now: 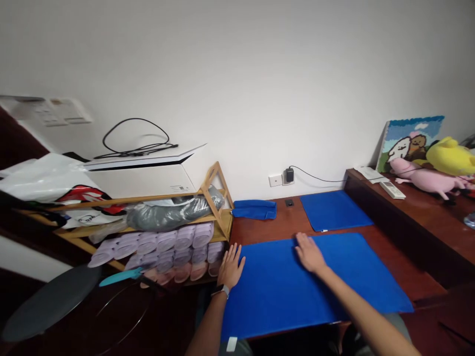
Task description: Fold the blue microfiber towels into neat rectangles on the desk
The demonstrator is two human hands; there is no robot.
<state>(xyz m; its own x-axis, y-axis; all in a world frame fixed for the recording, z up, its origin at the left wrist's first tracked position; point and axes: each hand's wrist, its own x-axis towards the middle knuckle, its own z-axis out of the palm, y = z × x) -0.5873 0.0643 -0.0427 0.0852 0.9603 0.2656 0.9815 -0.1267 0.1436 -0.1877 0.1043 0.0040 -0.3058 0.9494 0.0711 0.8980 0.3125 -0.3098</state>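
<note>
Your large blue cloth [282,291] lies opened out on the tabletop [256,230], lower centre of the frame; it looks nearly flat, with little unevenness apparently left. Your left hand [230,267] lies at its left edge, fingers slightly apart; your right hand [309,253] is at its far edge, fingers closer together, neither gripping anything. Your right forearm hides some cloth, and the tabletop's near edge is covered.

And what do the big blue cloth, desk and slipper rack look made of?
Big blue cloth: woven or microfibre fabric, probably; matte, with a small white tag at its edge.
Desk: wood or wood-look laminate; reddish-brown, smooth-looking.
Slipper rack: likely wood or bamboo; pale tan bars, grain too small to confirm.
</note>
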